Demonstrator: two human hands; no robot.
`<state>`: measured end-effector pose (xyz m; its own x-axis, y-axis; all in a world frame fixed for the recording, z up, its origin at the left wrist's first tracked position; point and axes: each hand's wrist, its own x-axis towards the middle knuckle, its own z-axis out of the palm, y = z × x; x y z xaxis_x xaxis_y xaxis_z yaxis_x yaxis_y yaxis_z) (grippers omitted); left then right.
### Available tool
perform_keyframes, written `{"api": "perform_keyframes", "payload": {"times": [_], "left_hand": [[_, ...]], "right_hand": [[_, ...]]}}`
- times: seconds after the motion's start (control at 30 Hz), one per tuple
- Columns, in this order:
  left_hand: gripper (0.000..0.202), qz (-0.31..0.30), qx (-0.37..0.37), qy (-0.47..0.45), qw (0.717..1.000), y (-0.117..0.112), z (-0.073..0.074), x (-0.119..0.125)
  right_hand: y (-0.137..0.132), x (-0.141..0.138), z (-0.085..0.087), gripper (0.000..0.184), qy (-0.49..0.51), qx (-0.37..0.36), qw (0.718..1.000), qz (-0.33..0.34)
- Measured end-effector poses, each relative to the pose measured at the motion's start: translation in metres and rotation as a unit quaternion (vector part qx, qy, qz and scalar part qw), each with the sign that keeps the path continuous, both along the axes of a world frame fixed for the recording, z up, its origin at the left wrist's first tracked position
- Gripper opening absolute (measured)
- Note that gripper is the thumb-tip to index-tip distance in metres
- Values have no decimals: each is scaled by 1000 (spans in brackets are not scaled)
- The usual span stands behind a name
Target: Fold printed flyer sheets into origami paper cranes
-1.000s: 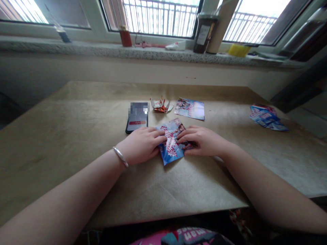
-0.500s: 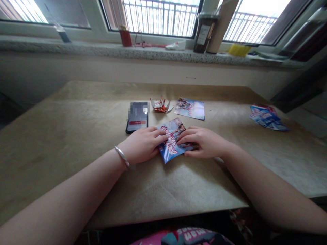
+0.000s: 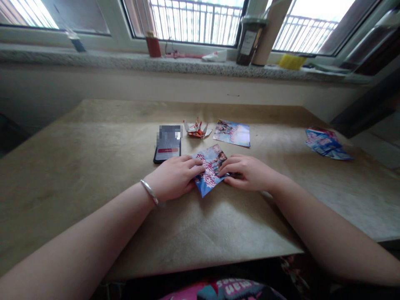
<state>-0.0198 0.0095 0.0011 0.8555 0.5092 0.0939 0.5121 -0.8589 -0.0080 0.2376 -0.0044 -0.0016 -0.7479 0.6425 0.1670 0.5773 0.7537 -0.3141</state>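
On the table in front of me lies a glossy printed sheet of paper (image 3: 208, 175), blue with red and white lettering and small figures. It sits turned with one corner pointing toward me. My left hand (image 3: 175, 177), a silver bangle at its wrist, holds the sheet at its left side with the fingertips on top. At the right edge, my right hand (image 3: 242, 171) has its fingers on the paper and its thumb close to the near edge, closed on that side. Part of the sheet's right side is covered by these fingers.
A phone (image 3: 168, 143) lies just beyond my left hand. Behind the sheet stand a folded paper crane (image 3: 198, 130) and another printed sheet (image 3: 233, 133). Several blue printed papers (image 3: 328, 143) are piled at the right. A dark jar (image 3: 248, 41) stands on the windowsill (image 3: 112, 58).
The sheet's right corner, which stuck out under my right hand, is now drawn in, and the right edge looks shorter. My right fingers shifted slightly. My left hand stays in place.
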Motion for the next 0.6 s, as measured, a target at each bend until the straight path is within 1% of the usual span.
{"api": "perform_keyframes", "payload": {"times": [0.1, 0.17, 0.27, 0.37, 0.43, 0.5, 0.6], "left_hand": [[31, 5, 9, -10, 1000, -1, -1, 1], [26, 26, 13, -12, 1000, -1, -1, 2], [20, 79, 14, -22, 996, -1, 0, 5], [16, 144, 5, -57, 988, 1, -1, 6], [19, 170, -8, -97, 981, 4, -4, 5], [29, 180, -16, -133, 974, 6, -8, 5], [37, 156, -21, -177, 972, 7, -11, 5]], "right_hand": [[0, -1, -2, 20, -34, 28, 998, -49], [1, -2, -3, 20, -54, 33, 996, -69], [1, -2, -3, 20, -67, 35, 992, -99], [1, -2, -3, 19, -83, 36, 983, -161], [2, -2, -3, 18, -87, 26, 975, -204], [3, -2, -3, 18, -86, 7, 968, -235], [4, -3, -5, 19, -73, -24, 961, -266]]}}
